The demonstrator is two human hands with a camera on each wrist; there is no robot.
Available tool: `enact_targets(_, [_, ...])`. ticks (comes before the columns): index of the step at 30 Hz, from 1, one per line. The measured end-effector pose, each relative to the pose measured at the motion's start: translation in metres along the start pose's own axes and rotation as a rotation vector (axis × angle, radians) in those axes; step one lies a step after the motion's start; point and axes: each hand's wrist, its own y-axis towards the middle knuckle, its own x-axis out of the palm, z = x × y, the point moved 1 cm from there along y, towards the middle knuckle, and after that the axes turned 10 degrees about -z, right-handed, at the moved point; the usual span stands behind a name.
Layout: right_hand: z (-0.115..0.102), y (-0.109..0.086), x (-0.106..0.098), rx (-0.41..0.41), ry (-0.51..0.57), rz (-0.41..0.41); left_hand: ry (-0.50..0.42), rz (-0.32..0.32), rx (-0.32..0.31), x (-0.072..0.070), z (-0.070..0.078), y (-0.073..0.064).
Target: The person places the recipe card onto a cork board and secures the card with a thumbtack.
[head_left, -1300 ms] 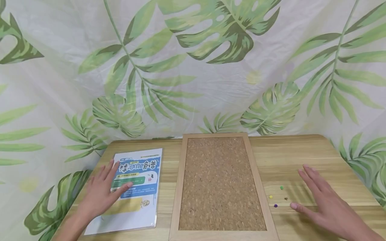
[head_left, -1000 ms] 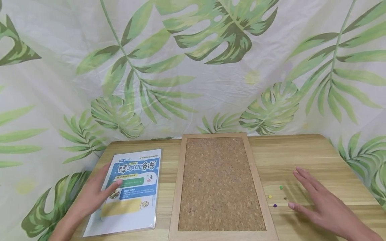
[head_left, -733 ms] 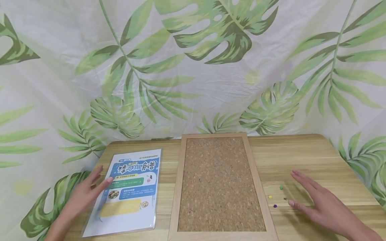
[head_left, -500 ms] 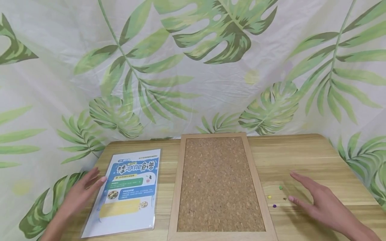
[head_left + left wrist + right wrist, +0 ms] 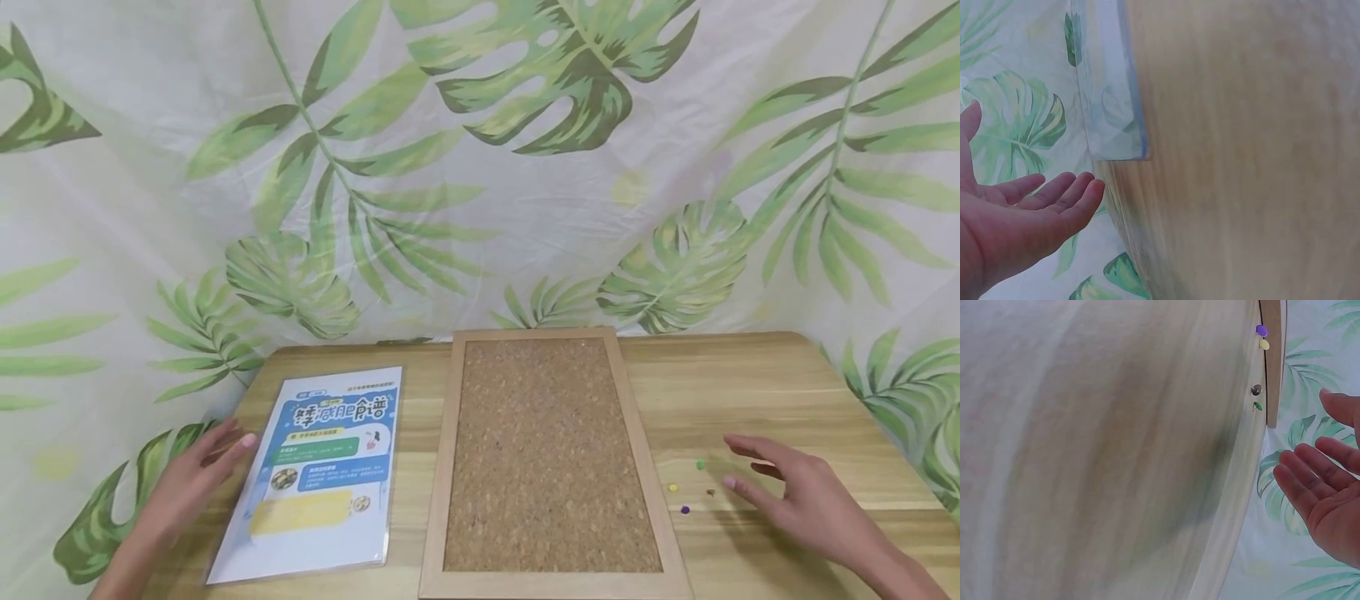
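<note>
Board point(image 5: 555, 458) as reference: sheet point(image 5: 322, 467) lies flat left of it, long axis near-to-far, roughly parallel to the board's. Left hand point(image 5: 191, 479) is nearer the sheet — just outside its edge away from the board, fingers relaxed, thumb apart, holding nothing. Right of the board, near its frame: green pin point(image 5: 701, 465), yellow pin point(image 5: 672, 488), purple pin point(image 5: 685, 510), brown pin point(image 5: 711, 492). Right hand point(image 5: 806, 500) is just beyond them — fingers loosely bent, thumb apart, empty.
</note>
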Motion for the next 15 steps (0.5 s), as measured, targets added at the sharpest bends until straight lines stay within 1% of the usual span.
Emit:
enact_targets(4, [0.0, 0.005, -0.001, -0.006, 0.051, -0.022, -0.072, -0.035, -0.005, -0.001, 0.003, 0.003])
enact_targets(8, [-0.002, 0.008, -0.001, -0.019, 0.095, -0.036, -0.137, -0.074, -0.013, -0.002, 0.002, 0.004])
enact_targets(12, [-0.004, 0.01, 0.001, -0.021, 0.113, -0.051, -0.176, -0.085, -0.024, -0.003, -0.003, 0.003])
enact_targets(15, [-0.005, 0.013, 0.001, -0.01, 0.123, -0.075, -0.192, -0.079, -0.038, -0.003, -0.007, 0.002])
